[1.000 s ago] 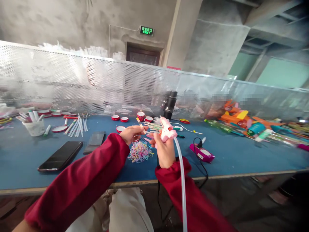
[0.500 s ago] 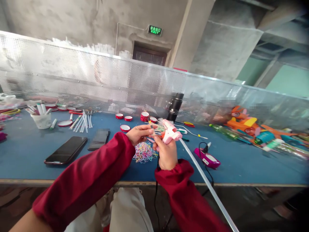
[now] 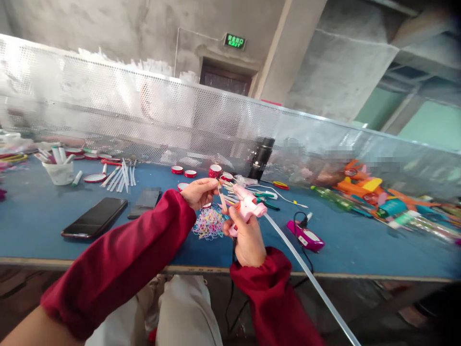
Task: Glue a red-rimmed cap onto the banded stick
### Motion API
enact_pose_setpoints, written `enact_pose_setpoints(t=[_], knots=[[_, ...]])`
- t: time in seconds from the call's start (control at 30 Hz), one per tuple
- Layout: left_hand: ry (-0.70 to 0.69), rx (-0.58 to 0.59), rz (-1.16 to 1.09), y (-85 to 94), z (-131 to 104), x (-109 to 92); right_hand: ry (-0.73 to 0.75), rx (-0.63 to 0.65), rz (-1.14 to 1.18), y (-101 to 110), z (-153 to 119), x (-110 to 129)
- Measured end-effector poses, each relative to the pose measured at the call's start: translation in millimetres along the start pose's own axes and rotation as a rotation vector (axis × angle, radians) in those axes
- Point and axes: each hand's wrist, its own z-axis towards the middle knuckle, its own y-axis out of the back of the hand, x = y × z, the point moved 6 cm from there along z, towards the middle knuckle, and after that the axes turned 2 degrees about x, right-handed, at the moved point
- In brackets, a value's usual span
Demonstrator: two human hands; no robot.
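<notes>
My right hand (image 3: 248, 240) is wrapped round the handle of a pink hot glue gun (image 3: 247, 202). A long clear glue stick (image 3: 309, 276) runs out of its back, down to the right. With fingertips pinched, my left hand (image 3: 200, 193) holds a small flat wooden craft stick (image 3: 222, 199) just left of the gun. The stick's lower end hangs close to my right thumb; whether they touch I cannot tell. Below the hands lies a heap of small pastel rubber bands (image 3: 209, 223).
Two dark phones, the nearer one (image 3: 95, 217) larger, lie left, behind them a white cup (image 3: 58, 172) of markers. Red round tins (image 3: 215, 170), a black flask (image 3: 261, 158) and green-handled pliers (image 3: 268, 201) stand or lie behind. A purple device (image 3: 305, 236) with a cable lies right.
My hands have drawn slightly apart, the right one lower and nearer. The craft stick now hangs down from my left fingertips; before, it pointed up between both hands. The view shifted slightly.
</notes>
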Motion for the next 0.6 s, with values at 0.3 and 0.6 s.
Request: enact_pose_setpoints(t=[0.3,0.6], knots=[[-0.046,0.013,0.049,7.8,6,-4,0.005,0.185,-0.039,23,-35,18],[-0.01,-0.034,0.152,7.0,1,-8,0.066,0.249,-0.454,35,-53,22]])
